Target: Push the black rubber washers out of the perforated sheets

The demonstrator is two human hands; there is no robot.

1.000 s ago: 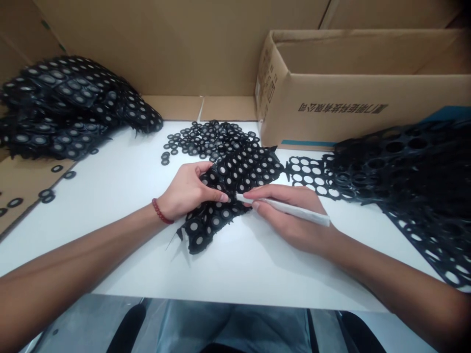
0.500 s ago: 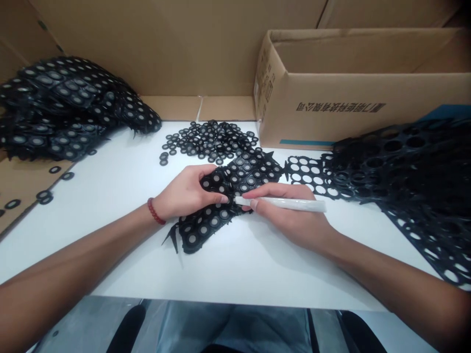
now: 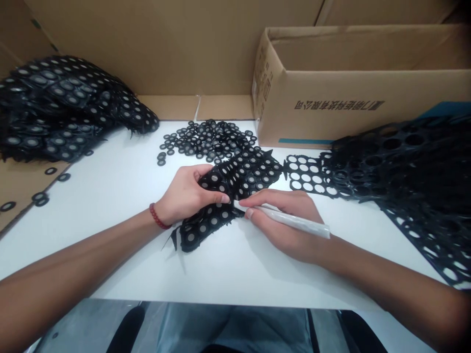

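White table (image 3: 121, 196) carries, left rear, a heap of unpunched sheets (image 3: 62, 113); right, emptied lattices (image 3: 405, 162) beside a cardboard box (image 3: 349, 83); centre rear, loose black rings (image 3: 206, 139). Sorting by stage, apparently. Left hand (image 3: 186, 193) pinches a black ring sheet (image 3: 228, 191) at table centre, bowing it upward, likely to expose rings. Right hand (image 3: 287, 220) closed pen-fashion around a white stick (image 3: 290, 220), tip at the sheet.

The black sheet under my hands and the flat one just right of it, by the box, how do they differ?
The sheet in the left hand has grey-centred rings filling its holes and is bent; the sheet by the cardboard box has bare holes showing the white table and lies flat, untouched. Both are black, with rows of round holes.
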